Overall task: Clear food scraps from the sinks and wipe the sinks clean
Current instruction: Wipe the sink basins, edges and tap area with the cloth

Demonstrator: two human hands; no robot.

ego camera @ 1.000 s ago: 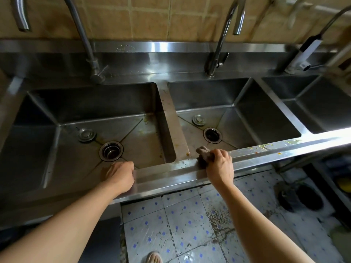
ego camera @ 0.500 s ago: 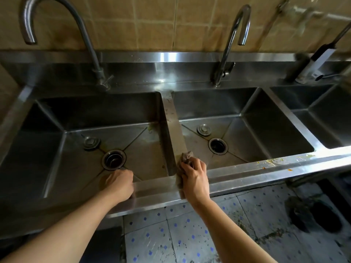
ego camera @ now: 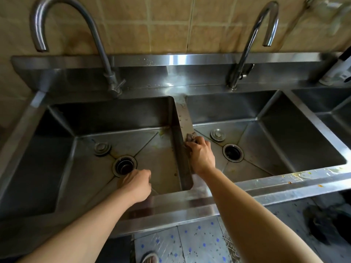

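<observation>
Two steel sinks lie side by side: the left sink (ego camera: 114, 114) and the middle sink (ego camera: 284, 139), split by a narrow divider (ego camera: 183, 114). My right hand (ego camera: 201, 156) grips a crumpled grey-brown rag (ego camera: 190, 137) and presses it on the divider, about halfway along it. My left hand (ego camera: 137, 184) reaches just past the front rim over the left sink floor, near its drain (ego camera: 124, 166); its fingers bend down out of sight. Yellowish food scraps (ego camera: 303, 175) are smeared on the front rim at the right. A yellow stain (ego camera: 161, 132) marks the left sink's back corner.
Each sink has a tall curved faucet, left (ego camera: 98, 44) and right (ego camera: 247, 48), and a loose drain plug (ego camera: 102, 148) (ego camera: 217, 134). The middle drain (ego camera: 233, 152) is uncovered. A third sink (ego camera: 332, 111) starts at the far right, below a white device (ego camera: 338, 71). A dark mat (ego camera: 326, 223) lies on the tiled floor.
My right hand slid the rag left along the front rim, then away from me up the divider. My left hand moved off the front rim, forward over the left sink.
</observation>
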